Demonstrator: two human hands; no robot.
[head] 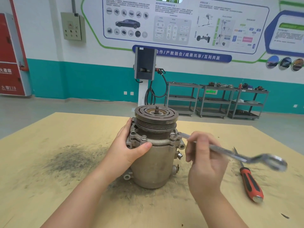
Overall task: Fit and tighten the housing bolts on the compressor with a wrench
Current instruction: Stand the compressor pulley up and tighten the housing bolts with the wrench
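Note:
A grey metal compressor [154,163] stands upright on the table, its grooved pulley [156,115] on top. Several hex bolts sit in the housing flange, among them a front bolt [144,137] and a right bolt [172,135]. My left hand [131,145] grips the flange on the left side, thumb across the front. My right hand [205,155] holds a silver ring wrench [233,153] by its shank. One end of the wrench reaches the flange's right edge near the right bolt. The other ring end sticks out to the right, blurred.
A red and black screwdriver [250,180] lies on the table [49,170] to the right of my right hand. A dark grimy smear [70,158] covers the tabletop on the left. Metal carts [213,99] and a charging post [144,66] stand by the far wall.

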